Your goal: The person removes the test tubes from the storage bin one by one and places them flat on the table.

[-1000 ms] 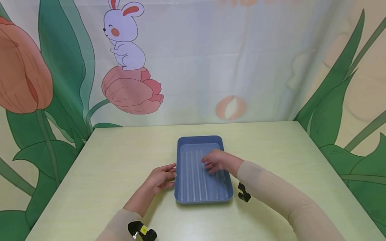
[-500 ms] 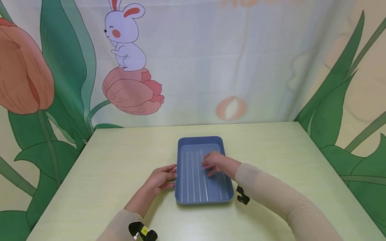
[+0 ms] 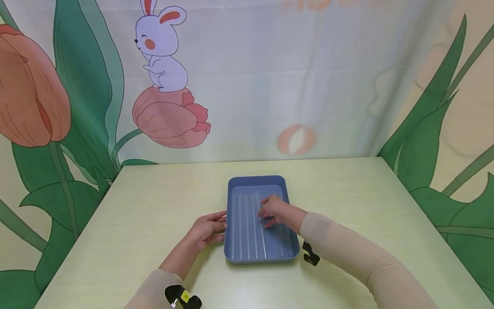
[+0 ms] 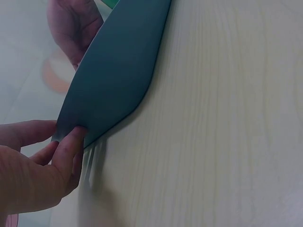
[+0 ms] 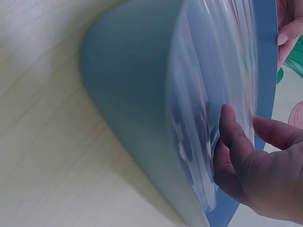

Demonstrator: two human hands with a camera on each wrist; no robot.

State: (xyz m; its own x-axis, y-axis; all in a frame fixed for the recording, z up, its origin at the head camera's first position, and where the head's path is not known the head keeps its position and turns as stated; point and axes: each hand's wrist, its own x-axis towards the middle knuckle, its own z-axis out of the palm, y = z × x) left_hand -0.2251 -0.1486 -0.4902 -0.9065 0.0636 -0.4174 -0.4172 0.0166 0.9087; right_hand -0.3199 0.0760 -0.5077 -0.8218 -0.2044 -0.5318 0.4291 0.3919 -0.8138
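A blue rectangular tray [image 3: 254,181] lies on the table, its long side pointing away from me. Inside it sits a clear, ribbed plastic piece [image 3: 243,231] with lengthwise ridges. My left hand [image 3: 208,229] rests its fingertips against the tray's left outer wall, the fingers mostly extended. Over the middle right of the ribbed piece is my right hand [image 3: 275,211]. In the right wrist view, this right hand [image 5: 260,165] has bent fingers at the clear ridges, with the thumb apart from them. Whether the fingertips press on the plastic is hard to tell.
The pale wood-grain table [image 3: 162,193] extends around the tray on all sides. A fabric backdrop [image 3: 247,77] with a rabbit and tulips hangs behind it. Black wrist cameras are on both sleeves, including the left camera [image 3: 183,297].
My right hand has shifted slightly toward me over the ribbed piece. My left hand stays at the tray's left wall, and the tray keeps its place.
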